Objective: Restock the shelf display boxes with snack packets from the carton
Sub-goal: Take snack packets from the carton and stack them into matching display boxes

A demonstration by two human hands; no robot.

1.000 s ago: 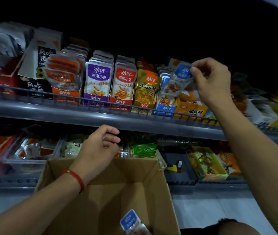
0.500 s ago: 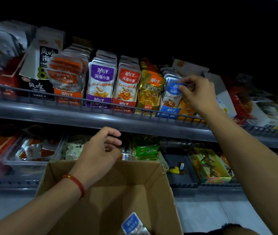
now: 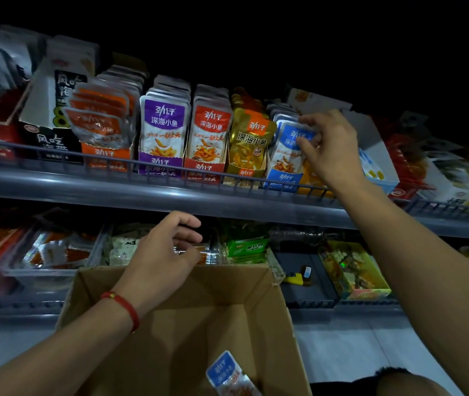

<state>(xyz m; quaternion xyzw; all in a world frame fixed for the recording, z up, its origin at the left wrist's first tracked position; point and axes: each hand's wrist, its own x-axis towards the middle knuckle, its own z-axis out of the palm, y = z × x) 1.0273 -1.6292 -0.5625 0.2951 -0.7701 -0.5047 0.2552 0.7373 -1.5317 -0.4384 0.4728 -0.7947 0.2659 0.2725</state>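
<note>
A brown carton (image 3: 170, 332) is held up below the shelves, and my left hand (image 3: 159, 258) grips its far rim. One blue snack packet (image 3: 227, 372) lies inside near the carton's front. On the upper shelf, my right hand (image 3: 327, 147) pinches the top of a blue packet (image 3: 289, 150) standing at the front of the blue display box (image 3: 283, 178). To its left stand the gold (image 3: 249, 147), red (image 3: 209, 138), purple (image 3: 164, 132) and orange (image 3: 101, 127) display boxes, each filled with packets.
A wire rail (image 3: 56, 164) runs along the upper shelf's front edge. More boxed snacks sit at far left (image 3: 53, 110) and right (image 3: 427, 172). The lower shelf holds clear trays (image 3: 50, 252), a green packet stack (image 3: 246, 247) and a yellow box (image 3: 353, 270).
My right hand came down and left with the blue packet, from above the shelf row into the front of the blue display box. My left hand stayed on the carton rim.
</note>
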